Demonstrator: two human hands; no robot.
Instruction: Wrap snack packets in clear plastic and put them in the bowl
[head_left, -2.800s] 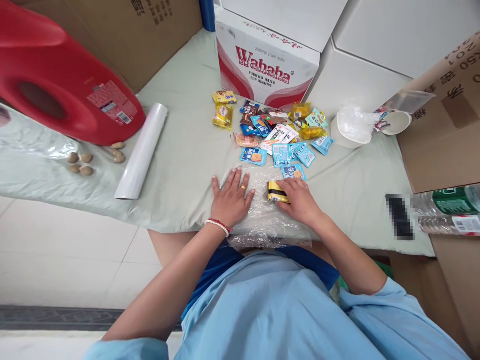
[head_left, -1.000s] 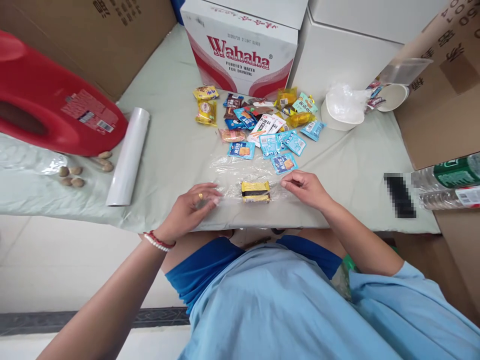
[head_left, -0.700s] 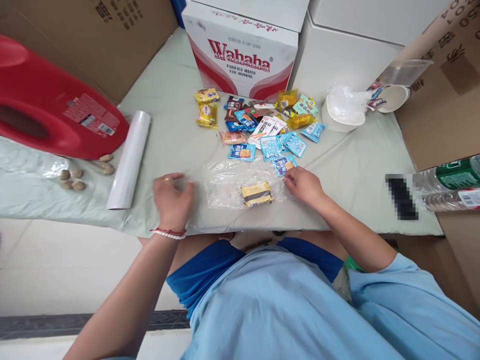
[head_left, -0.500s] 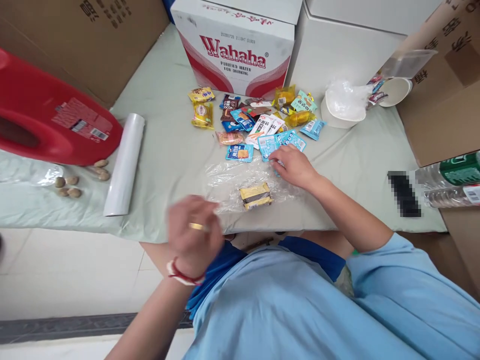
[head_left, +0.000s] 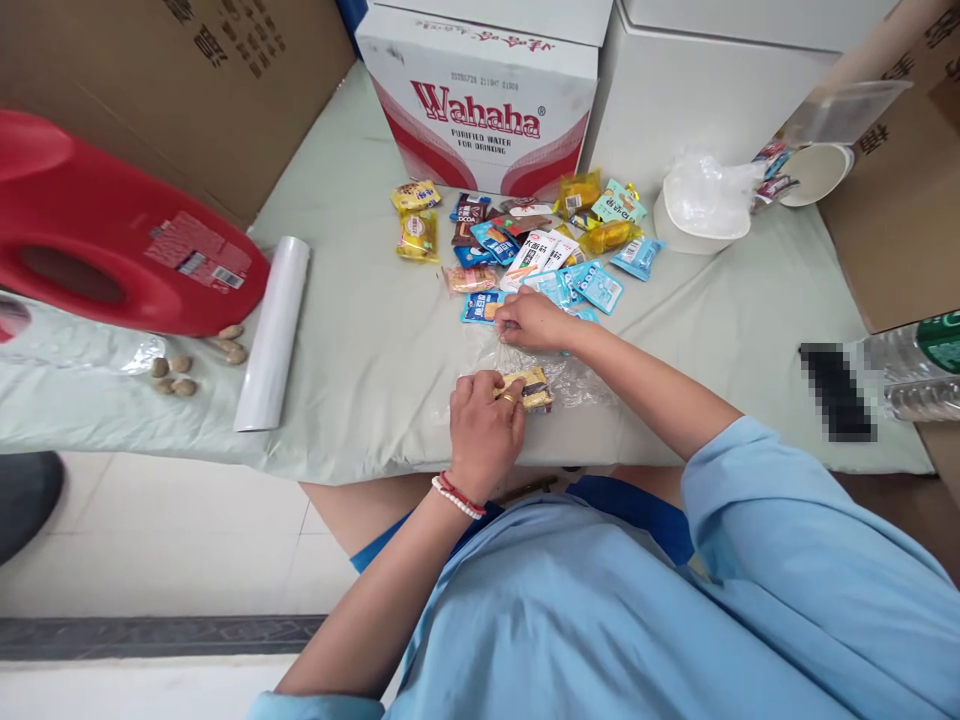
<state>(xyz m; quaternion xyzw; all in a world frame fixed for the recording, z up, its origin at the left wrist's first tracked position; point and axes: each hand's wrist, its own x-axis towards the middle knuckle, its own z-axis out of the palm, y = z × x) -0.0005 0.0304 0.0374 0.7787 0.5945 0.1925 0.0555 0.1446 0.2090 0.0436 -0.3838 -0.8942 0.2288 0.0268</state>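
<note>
The left hand [head_left: 484,425] curls over the yellow packet [head_left: 535,388] on the bench [head_left: 375,350]; whether its grip holds it, I cannot tell. Just beyond the packet, the right hand [head_left: 534,320] pinches clear film [head_left: 585,386]. Farther behind it: a "COCOA" sachet [head_left: 469,222], then a "Wahaha PURIFIED WATER" carton [head_left: 480,90].

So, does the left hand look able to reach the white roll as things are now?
Probably yes: only pale cloth shows between the left hand and the white roll, though that hand is on the yellow packet.
</note>
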